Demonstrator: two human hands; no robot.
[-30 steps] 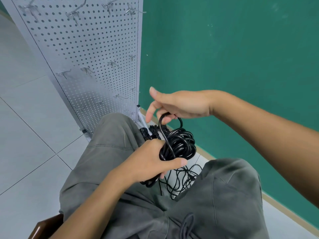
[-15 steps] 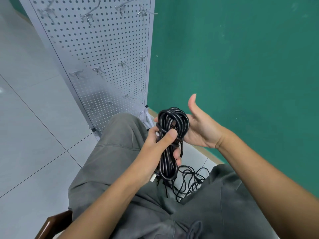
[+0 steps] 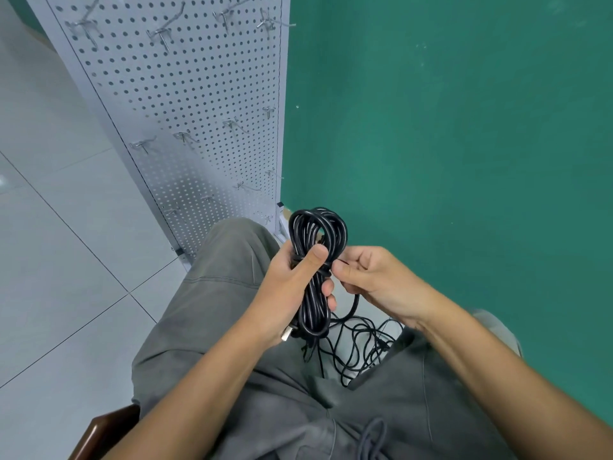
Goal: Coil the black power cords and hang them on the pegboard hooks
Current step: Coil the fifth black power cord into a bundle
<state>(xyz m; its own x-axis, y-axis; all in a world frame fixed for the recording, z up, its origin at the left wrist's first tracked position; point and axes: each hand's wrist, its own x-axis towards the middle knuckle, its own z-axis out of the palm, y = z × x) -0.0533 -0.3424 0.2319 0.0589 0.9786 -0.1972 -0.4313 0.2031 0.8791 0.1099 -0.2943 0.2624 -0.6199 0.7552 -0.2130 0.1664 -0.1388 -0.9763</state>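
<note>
A coiled black power cord stands upright in front of my knees, its loops bound by a wrap around the middle. My left hand grips the coil at that wrap, thumb pressed across it. My right hand pinches the cord's free strand just right of the wrap. A metal plug tip shows below my left palm. The white pegboard stands ahead on the left with several bare metal hooks. More black cords lie tangled on the floor between my legs.
A green wall runs along the right, close to the pegboard's edge. Pale floor tiles spread to the left. I sit on a brown wooden chair, grey trousers covering both knees.
The coil has turned upright and my left thumb now lies across its wrap. My right hand came from behind the coil, closed, and now pinches the free strand beside it.
</note>
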